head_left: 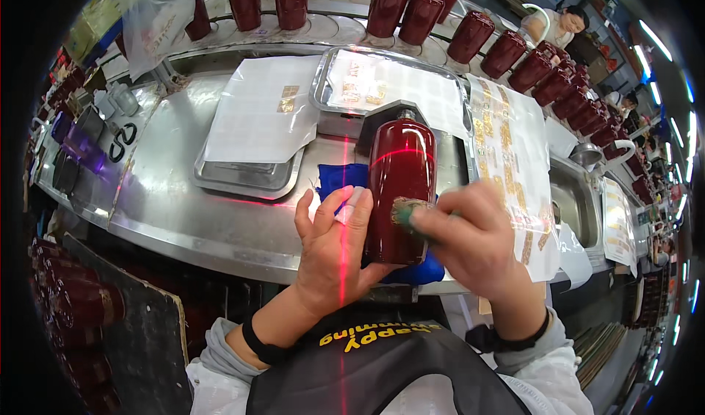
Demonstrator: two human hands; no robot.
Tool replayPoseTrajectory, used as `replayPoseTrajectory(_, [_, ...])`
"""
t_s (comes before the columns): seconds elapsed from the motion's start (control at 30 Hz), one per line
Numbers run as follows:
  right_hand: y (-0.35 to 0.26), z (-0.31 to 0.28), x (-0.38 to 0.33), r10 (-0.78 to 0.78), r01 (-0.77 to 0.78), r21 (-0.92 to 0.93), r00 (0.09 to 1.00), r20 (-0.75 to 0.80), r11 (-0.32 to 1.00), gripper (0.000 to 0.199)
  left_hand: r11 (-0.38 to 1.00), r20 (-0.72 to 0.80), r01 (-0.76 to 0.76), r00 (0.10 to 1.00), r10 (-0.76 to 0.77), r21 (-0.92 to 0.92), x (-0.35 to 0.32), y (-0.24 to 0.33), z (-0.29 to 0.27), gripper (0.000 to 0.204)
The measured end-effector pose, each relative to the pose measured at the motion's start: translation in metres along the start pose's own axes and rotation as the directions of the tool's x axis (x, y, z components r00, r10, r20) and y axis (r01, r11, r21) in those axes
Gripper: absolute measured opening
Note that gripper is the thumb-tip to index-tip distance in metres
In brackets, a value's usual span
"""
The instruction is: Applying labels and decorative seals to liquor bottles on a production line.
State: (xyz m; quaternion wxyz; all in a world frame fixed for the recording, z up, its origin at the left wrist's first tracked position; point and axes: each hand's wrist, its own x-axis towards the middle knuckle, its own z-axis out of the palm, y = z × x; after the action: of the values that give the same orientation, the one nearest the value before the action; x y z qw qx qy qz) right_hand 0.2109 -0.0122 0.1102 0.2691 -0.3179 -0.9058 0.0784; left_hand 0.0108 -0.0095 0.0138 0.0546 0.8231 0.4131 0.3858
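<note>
A glossy dark red bottle (pixel 402 154) lies with its neck away from me, against a dark angular rest (pixel 371 127). My left hand (pixel 323 250) lies along its left side, thumb at the base, holding it; white wrapping shows on the fingers. My right hand (pixel 477 242) is closed, pressing a small green piece (pixel 411 215) against the bottle's lower front. Whether this is a tool or a finger cover, I cannot tell. A gold decal (pixel 403 206) shows partly under it. Blue cloth (pixel 341 176) lies beneath the bottle. Thin red light lines cross the bottle and my left hand.
White sheets with gold decals lie on a metal tray (pixel 319 96) and hang at the right (pixel 510 158). Left is another sheet-covered tray (pixel 253 180), then scissors (pixel 121 142). Red bottles (pixel 422 16) line the conveyor behind. A sink (pixel 573 195) is at right; a person (pixel 562 26) sits beyond.
</note>
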Motion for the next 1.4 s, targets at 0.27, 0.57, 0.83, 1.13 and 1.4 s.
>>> replayPoseTrajectory(0.27, [0.001, 0.008, -0.029, 0.603, -0.459, 0.543, 0.789, -0.116, 0.704, 0.012, 0.977, 0.109, 0.056, 0.993, -0.034, -0.207, 0.001, -0.008, 0.001, 0.091])
replayPoseTrajectory(0.57, [0.020, 0.042, -0.047, 0.914, -0.497, 0.831, 0.404, -0.033, 0.250, 0.020, 0.990, 0.060, -0.034, 0.997, 0.042, -0.134, 0.007, -0.006, 0.007, 0.106])
replayPoseTrajectory(0.83, [0.012, 0.036, -0.058, 0.159, -0.089, 0.224, 0.936, -0.316, 0.970, 0.031, 0.991, 0.136, -0.101, 0.987, 0.088, 0.092, 0.004, -0.003, 0.007, 0.096])
replayPoseTrajectory(1.13, [0.053, -0.025, -0.220, 0.545, -0.680, -0.129, 0.673, -0.499, 0.722, 0.035, 0.891, 0.105, 0.121, 0.991, -0.082, -0.438, -0.009, -0.013, 0.029, 0.099])
replayPoseTrajectory(1.4, [0.107, -0.116, -0.396, 0.862, -0.893, -0.449, 0.244, -0.445, 0.020, 0.047, 0.873, 0.098, 0.174, 0.985, -0.145, -0.456, -0.012, -0.009, 0.031, 0.100])
